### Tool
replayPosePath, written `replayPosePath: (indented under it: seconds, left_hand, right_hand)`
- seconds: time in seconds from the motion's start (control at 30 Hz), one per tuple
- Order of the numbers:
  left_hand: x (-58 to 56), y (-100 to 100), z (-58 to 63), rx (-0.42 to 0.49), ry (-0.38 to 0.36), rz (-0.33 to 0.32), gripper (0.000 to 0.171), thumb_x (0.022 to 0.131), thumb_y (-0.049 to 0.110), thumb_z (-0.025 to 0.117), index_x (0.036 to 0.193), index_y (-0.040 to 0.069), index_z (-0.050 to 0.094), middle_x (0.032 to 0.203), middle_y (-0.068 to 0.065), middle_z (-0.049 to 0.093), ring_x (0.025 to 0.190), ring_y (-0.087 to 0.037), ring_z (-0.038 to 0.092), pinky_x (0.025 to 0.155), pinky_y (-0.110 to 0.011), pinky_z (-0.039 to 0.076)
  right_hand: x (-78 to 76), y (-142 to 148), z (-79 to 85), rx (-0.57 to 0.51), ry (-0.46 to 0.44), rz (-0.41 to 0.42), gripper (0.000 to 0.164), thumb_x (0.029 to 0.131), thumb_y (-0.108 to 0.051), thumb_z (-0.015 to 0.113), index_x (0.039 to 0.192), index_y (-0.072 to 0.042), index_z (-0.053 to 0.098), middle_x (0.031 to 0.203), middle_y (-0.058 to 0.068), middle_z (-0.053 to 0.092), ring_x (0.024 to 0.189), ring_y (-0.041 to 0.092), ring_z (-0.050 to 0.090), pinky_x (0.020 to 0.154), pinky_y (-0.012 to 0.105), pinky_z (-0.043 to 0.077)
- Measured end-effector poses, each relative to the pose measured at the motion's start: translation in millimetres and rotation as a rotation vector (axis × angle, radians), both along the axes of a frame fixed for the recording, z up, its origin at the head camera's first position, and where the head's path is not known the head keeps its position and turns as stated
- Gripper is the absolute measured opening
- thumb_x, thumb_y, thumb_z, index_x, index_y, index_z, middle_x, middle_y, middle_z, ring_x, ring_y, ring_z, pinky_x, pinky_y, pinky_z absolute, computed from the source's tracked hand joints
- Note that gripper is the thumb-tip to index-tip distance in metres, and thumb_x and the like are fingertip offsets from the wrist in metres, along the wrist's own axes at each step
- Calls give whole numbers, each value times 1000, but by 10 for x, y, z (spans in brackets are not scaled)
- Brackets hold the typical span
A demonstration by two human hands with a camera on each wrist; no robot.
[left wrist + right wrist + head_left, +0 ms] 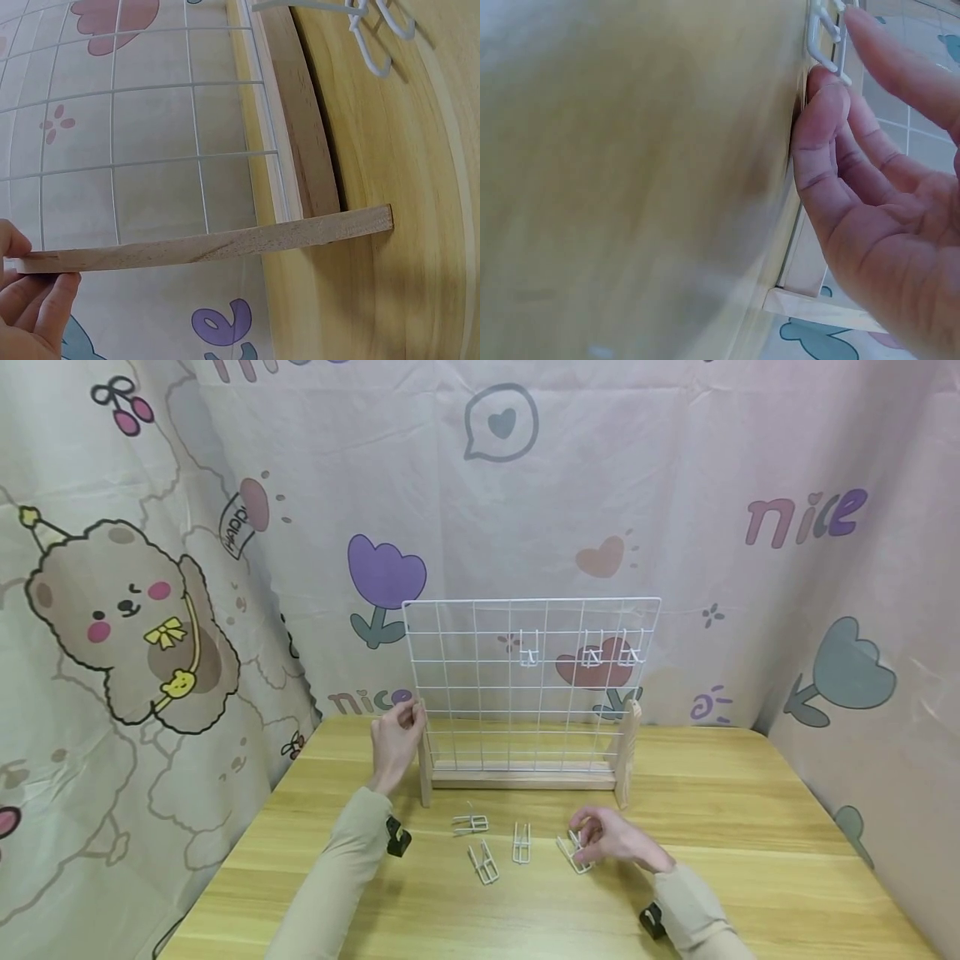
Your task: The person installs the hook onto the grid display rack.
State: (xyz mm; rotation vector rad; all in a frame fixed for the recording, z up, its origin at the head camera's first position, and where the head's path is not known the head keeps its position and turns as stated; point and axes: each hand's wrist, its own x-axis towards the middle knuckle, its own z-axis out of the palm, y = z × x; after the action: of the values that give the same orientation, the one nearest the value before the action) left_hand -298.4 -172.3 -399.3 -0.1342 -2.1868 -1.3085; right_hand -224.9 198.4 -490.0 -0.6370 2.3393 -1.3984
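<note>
At the left end of the white wire grid rack (525, 687), my left hand (396, 739) grips the top of the wooden side post (187, 246) between thumb and fingers. My right hand (611, 837) is low over the tabletop, its curled fingers and thumb around a white wire hook (568, 855). The right wrist view has the thumb and fingertips at the ends of that white hook (821, 45), partly cut off by the frame edge. To its left lie more loose white hooks (521, 843), several in all.
Three white hooks hang on the upper right part of the grid, one (529, 657) apart from the other two. A wooden base bar (525, 777) joins the posts. The wooden table (720, 827) meets a printed curtain (480, 510) behind the rack.
</note>
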Motion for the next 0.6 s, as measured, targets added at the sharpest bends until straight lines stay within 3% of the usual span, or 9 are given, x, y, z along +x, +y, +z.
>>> replayPosePath:
  seconds: [0.3,0.6]
  left_hand:
    - [-15,-5,12,-22,-8,17,30,93,4,64,120,-7,67,109,-27,73,96,-38,76,79,-37,65]
    - [-6,-7,28,6,-36,12,31,92,5,64,120,-6,67,110,-26,73,98,-38,76,81,-39,64]
  right_hand:
    - [27,-24,6,5,-32,-38,46,73,5,79,112,10,55,80,6,64,71,11,59,61,17,52]
    - [26,-16,-22,-11,-28,-41,42,73,7,79,108,13,57,81,7,65,71,9,58,61,16,52]
